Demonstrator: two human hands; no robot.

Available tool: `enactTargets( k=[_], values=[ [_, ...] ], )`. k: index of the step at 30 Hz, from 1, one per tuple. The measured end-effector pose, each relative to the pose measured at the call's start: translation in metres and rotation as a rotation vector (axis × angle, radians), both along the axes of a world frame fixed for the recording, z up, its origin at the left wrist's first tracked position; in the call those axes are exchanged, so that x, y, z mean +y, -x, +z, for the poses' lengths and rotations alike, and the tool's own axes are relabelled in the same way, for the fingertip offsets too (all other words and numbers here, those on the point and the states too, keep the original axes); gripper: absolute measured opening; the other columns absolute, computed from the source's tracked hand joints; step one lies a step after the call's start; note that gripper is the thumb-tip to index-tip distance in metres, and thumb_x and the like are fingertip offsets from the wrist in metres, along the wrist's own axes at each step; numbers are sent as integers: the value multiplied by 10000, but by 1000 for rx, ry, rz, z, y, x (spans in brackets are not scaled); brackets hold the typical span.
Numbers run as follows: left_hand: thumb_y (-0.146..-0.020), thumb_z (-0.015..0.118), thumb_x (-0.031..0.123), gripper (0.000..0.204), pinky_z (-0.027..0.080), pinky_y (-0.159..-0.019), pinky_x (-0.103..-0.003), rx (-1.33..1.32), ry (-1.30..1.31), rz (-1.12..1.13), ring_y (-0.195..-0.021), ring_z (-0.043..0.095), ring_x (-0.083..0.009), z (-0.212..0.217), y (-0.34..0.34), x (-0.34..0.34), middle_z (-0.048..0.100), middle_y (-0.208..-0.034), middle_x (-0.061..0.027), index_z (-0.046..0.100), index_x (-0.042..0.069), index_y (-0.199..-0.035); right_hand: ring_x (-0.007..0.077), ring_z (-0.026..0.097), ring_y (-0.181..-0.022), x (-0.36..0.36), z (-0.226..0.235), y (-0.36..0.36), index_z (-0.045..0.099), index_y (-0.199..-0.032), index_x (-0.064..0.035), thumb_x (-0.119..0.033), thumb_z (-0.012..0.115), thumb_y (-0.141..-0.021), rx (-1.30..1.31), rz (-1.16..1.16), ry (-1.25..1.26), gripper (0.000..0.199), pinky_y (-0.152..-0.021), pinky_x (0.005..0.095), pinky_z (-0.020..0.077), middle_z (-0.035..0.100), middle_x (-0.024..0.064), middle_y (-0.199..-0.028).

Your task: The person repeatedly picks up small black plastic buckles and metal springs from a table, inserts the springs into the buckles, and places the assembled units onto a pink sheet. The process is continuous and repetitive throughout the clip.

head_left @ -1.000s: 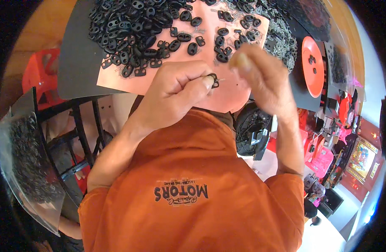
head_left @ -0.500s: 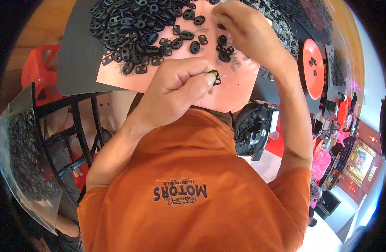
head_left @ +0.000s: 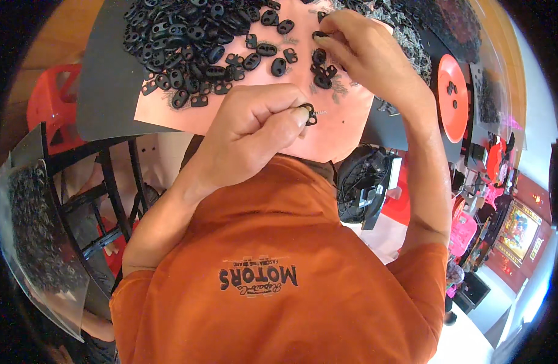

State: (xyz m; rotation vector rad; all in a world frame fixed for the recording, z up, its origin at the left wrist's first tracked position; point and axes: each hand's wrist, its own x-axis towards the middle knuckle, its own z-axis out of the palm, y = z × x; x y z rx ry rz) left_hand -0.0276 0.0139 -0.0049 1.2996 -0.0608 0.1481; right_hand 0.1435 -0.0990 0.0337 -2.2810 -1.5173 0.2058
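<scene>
My left hand is closed, its thumb and forefinger pinching a small black cord lock piece with square holes, above the near part of a pink sheet. To the right and farther off, my right hand has its thumb and forefinger closed at a black oval cord lock, mostly covered by the fingertips. Loose two-hole cord locks and flat square-holed pieces lie between the hands. A big heap of black cord locks covers the far left of the sheet.
Small metal springs are piled at the far right. An orange-red plate with a few black pieces sits at the right. A red stool and a black metal frame stand left. Black cables lie below the table edge.
My right hand has come slightly nearer and to the right, and its fingertips now close on an oval cord lock. My left hand keeps its pinch almost in place.
</scene>
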Motion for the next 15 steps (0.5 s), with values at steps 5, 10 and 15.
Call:
enactTargets(
  k=[5,10,15],
  values=[
    [-849,462,113,226,278,-475,-234,-33,-10,-1,-553,314,-51,-3,-1,1,372,-610,19,429,-4,-658,369,509,-680,5,12,-3,490,-784,38,-115,540,-798,-35,39,97,161,-595,411,401,503,214,-705],
    [-853,459,124,227,277,-479,-236,62,-28,-5,-560,316,-45,3,1,2,367,-604,31,440,3,-662,372,507,-646,9,13,-5,483,-732,40,-131,543,-804,-7,90,82,195,-586,416,406,508,208,-683],
    [-863,466,133,206,301,-494,-221,60,-13,36,-574,355,-39,5,1,0,409,-616,31,501,2,-709,366,510,-637,11,21,2,477,-759,42,-148,516,-839,66,-27,164,210,-592,418,413,504,211,-725]
  ],
)
